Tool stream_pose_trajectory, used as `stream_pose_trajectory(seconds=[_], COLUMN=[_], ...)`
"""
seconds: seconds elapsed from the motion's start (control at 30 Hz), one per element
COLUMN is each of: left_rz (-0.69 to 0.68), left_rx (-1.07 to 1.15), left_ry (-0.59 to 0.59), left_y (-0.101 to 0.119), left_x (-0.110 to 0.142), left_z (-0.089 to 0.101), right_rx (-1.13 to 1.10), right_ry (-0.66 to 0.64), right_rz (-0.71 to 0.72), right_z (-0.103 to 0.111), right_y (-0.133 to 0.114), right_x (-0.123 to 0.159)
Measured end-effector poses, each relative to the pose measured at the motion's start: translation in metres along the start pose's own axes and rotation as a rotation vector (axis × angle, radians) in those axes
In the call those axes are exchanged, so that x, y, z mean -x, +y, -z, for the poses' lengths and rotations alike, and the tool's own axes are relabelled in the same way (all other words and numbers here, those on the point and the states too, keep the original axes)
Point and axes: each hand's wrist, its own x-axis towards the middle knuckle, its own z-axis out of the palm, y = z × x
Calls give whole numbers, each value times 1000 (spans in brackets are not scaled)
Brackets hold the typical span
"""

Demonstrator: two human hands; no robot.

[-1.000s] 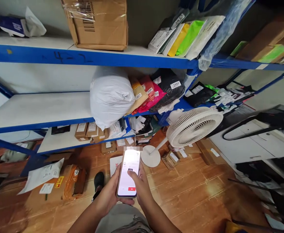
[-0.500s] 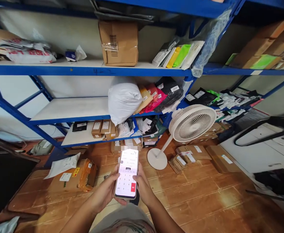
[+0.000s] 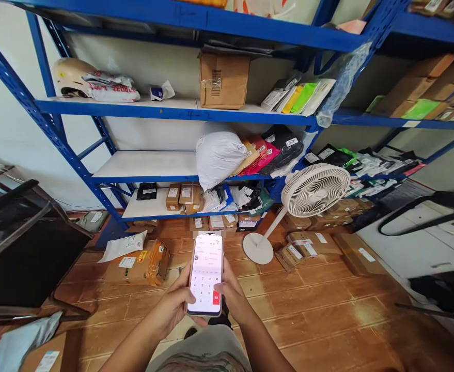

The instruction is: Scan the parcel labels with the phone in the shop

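Down at waist height, the smartphone (image 3: 205, 274) sits upright between both hands, a slim glossy slab with a bright screen. The left hand (image 3: 176, 305) cradles its back and left edge, fingers curled closed around it; the right hand (image 3: 232, 297) grips the right edge with the thumb resting over the lower screen. Since a second ago the screen has gone from a mostly blank white page to a number keypad with a red key at the lower right, so the person looks to be at the point of entering digits. The view has also tipped up and drawn back, bringing more of the shelving into sight.

Just past the phone, worn reddish-brown floor tiles (image 3: 308, 305) carry flat cardboard parcels (image 3: 134, 266) and a limp grey mailer. A white pedestal fan (image 3: 315, 190) stands to the right, with a round ribbed grille on a thin stem and a disc base.

Farther back, the blue metal rack (image 3: 165, 111) has white boards. Its middle shelf holds a bulging white sack (image 3: 219, 155) beside crinkled red, pink and black plastic bags with number labels. Above them is a square brown carton (image 3: 223, 80), taped and barcoded, next to bright green and yellow envelopes (image 3: 298, 97).
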Motion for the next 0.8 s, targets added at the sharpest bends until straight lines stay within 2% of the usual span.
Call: stream_pose_trajectory(seconds=[0.1, 0.23, 0.33, 0.47, 0.63, 0.73, 0.8], left_rz=[-5, -6, 10, 9, 41, 51, 80], left_rx=[9, -24, -34, 65, 74, 70, 82], left_ry=[-51, -50, -45, -125, -140, -154, -175], left_y=[-3, -7, -12, -21, -28, -38, -50], left_x=[14, 22, 18, 4, -20, -46, -71], left_z=[6, 5, 5, 6, -12, -38, -62], right_rx=[-35, 34, 69, 97, 23, -18, -57], right_ry=[9, 52, 96, 188, 262, 271, 328], right_rz=[34, 51, 39, 38, -8, -46, -93], right_z=[-8, -17, -19, -11, 25, 64, 97], right_y=[2, 2, 0, -4, -7, -10, -16], right_x=[5, 12, 17, 18, 11, 9, 11])
